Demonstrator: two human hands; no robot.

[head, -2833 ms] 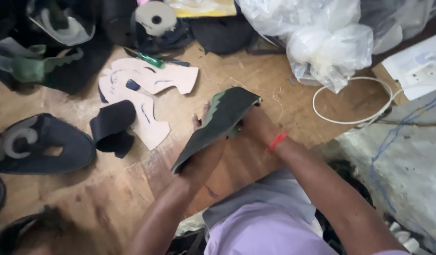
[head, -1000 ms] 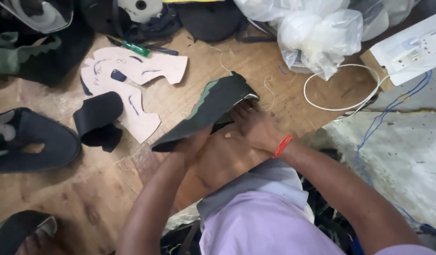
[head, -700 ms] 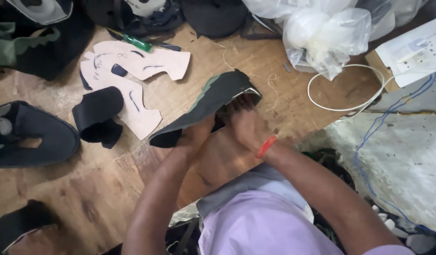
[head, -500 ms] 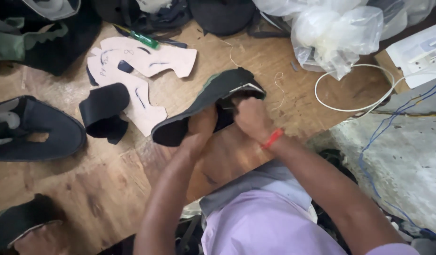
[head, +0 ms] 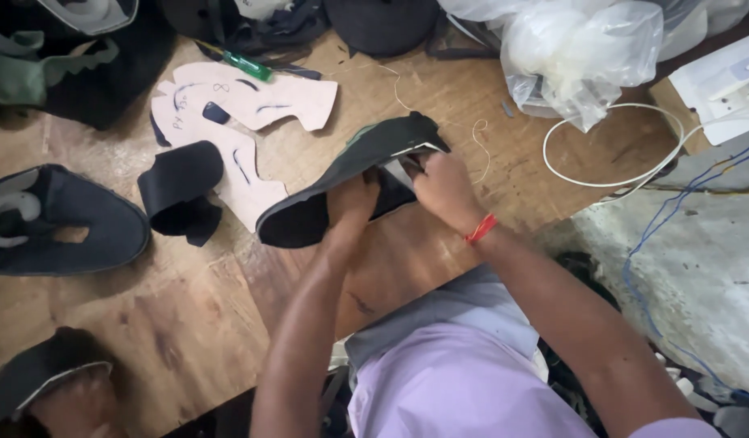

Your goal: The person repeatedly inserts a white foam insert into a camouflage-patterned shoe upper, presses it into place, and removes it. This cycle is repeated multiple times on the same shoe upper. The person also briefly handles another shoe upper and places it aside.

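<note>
A dark green and black shoe upper [head: 330,191] is held above the wooden table [head: 188,316] near its middle. My left hand [head: 352,203] grips its middle from below. My right hand [head: 443,188], with a red band at the wrist, pinches the upper's right end, where a pale lining shows. The upper is curved and folded between both hands.
Pale paper patterns [head: 245,122] and a folded black piece [head: 180,191] lie left of the upper. Other dark shoe uppers [head: 58,219] sit at the left edge. A green pen [head: 245,63], plastic bags [head: 585,49] and a white cable [head: 601,158] lie at the back right.
The upper has been turned and bent in my hands. My right hand moved onto its right end, and my left hand shifted under its middle.
</note>
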